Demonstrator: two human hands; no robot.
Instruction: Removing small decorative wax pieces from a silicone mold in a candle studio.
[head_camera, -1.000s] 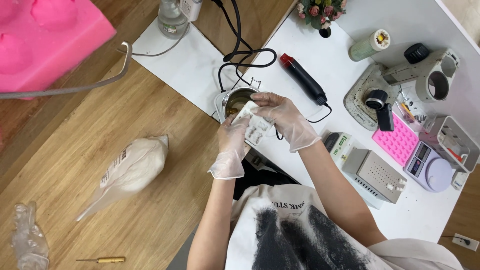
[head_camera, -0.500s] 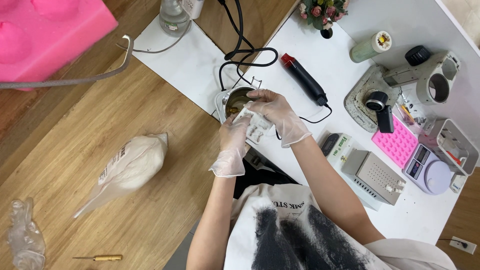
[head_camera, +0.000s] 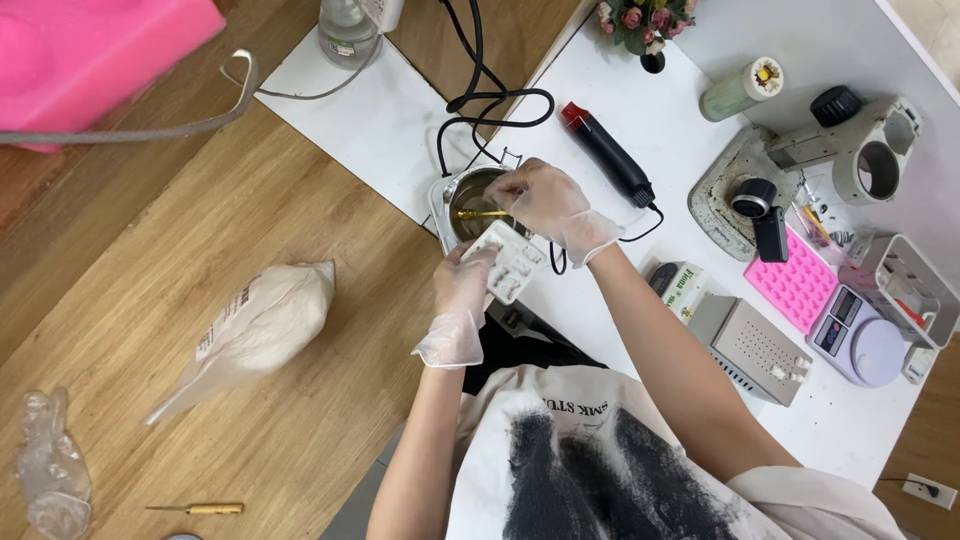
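Your right hand pinches gold spoon, handle lying sideways over melting pot (bowl end hidden); left hand grips white mould just below pot.

Both hands wear thin, glossy, see-through plastic gloves: the left hand holds a small white plastic mould, the right hand a shiny gold metal spoon over a dull metal pot. The floor is smooth, matt wood, with a crinkled plastic bag on it. The table is smooth and white.
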